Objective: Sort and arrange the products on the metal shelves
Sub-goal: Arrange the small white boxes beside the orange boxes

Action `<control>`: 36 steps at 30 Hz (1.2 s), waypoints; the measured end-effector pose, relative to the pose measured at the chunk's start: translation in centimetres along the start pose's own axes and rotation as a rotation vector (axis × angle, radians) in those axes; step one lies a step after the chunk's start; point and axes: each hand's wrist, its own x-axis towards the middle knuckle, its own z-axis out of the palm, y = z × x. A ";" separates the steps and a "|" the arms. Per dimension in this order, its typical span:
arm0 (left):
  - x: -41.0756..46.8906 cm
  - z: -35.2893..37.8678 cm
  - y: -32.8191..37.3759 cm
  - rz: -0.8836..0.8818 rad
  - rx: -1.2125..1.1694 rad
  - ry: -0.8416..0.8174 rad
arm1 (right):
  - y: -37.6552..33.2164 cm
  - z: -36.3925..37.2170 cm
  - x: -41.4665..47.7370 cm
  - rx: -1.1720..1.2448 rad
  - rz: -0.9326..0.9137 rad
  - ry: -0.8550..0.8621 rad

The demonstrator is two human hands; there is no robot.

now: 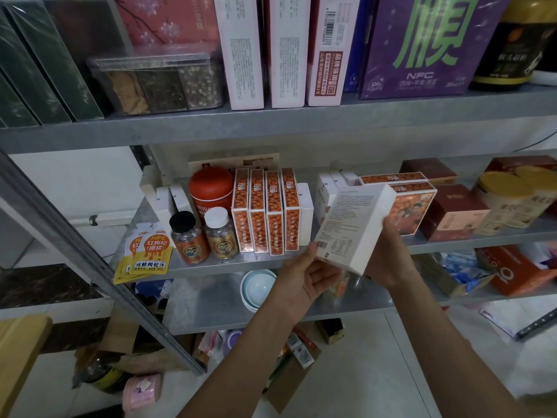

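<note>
We have the white box (352, 227) up in both hands, right in front of the middle shelf (241, 262).

Our right hand (390, 254) grips its right edge, thumb on the side and fingers out of sight behind. Our left hand (304, 276) cups the lower corner by the barcode, thumb on the printed face and fingers curled underneath. The box is tilted with its small print towards us, in the air, off the shelf and just ahead of the flat orange boxes (413, 203). To its left, four upright orange boxes (266, 212) stand in a row, with a white carton (306, 212) touching the last one. Further left we see a red canister (211, 191), two capped bottles (190, 242) and yellow sachets (147, 257) hanging over the shelf's front edge.
</note>
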 end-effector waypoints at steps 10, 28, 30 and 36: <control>-0.1 0.9 -0.5 0.535 0.748 0.113 | -0.5 1.3 0.3 -0.264 -0.073 0.351; 3.5 -1.2 3.5 0.550 1.091 -0.053 | -3.4 -2.9 -1.4 -0.465 -0.044 0.439; 4.0 -1.1 4.1 0.518 1.134 -0.060 | -3.7 -2.8 -1.5 -0.493 -0.113 0.495; 6.0 -1.7 6.9 0.769 1.726 0.248 | -2.8 -3.0 -0.5 -0.629 -0.260 0.732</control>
